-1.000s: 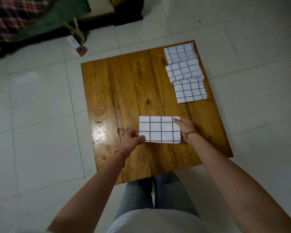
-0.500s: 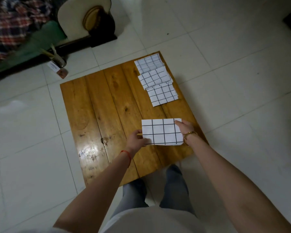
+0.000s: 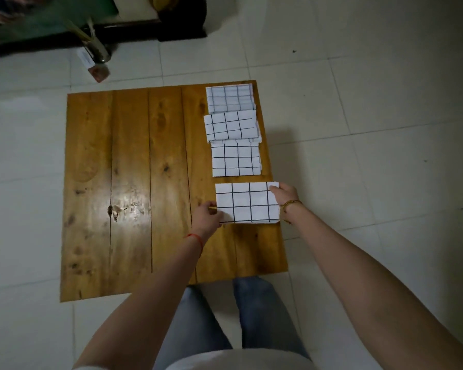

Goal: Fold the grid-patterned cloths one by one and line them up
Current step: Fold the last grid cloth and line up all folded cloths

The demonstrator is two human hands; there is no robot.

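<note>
Now, left hand (image 3: 207,214) and right hand (image 3: 285,194) fingers apparently pinching folded cloth (image 3: 247,202) ends, wooden table (image 3: 134,188).

four folded grid cloths (image 3: 247,202), one wooden table (image 3: 129,182)

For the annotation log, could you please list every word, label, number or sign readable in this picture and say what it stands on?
No text can be read anywhere.
White tag on the floor beside the metal cup: any print is too blurred to read.
Folded grid cloths on the wooden board: only black grid lines, no lettering.
</note>
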